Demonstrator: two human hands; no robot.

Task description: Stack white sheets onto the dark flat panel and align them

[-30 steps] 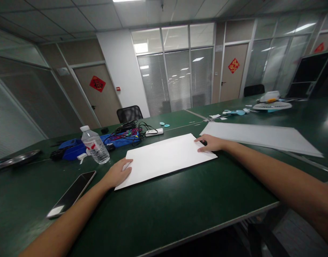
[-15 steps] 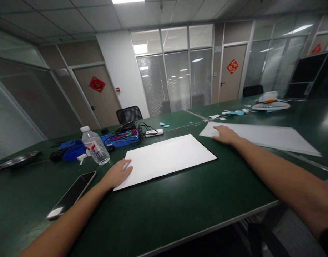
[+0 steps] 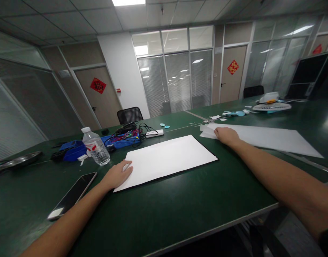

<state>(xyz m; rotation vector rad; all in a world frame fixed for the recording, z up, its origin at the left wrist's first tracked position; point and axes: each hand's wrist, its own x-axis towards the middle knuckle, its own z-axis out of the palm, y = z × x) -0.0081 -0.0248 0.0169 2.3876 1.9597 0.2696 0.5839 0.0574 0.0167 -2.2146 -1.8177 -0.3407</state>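
Observation:
A white rectangular sheet [image 3: 166,159] lies flat on the green table, with a thin black border showing along its right and near sides. My left hand [image 3: 118,175] rests on its left end, thumb and fingers apart. To the right is a stack of thin, whitish translucent sheets [image 3: 268,135], lying lengthwise away from me. My right hand [image 3: 226,136] has its fingers closed on the left end of the top sheet, which is creased and slightly raised there. The corner of another sheet shows beneath it. My right fingertips are partly hidden.
A phone [image 3: 72,195] lies beside my left forearm. Behind it stand a water bottle [image 3: 96,147] and blue trays [image 3: 121,140] of tangled wires. A white power strip [image 3: 154,133] is near the sheet. Small scraps [image 3: 235,113] and a fan [image 3: 271,107] sit at the far right.
My right fingers have drawn together on the top translucent sheet, and its left end has buckled and shifted right, exposing the sheet below. My left hand has stayed put.

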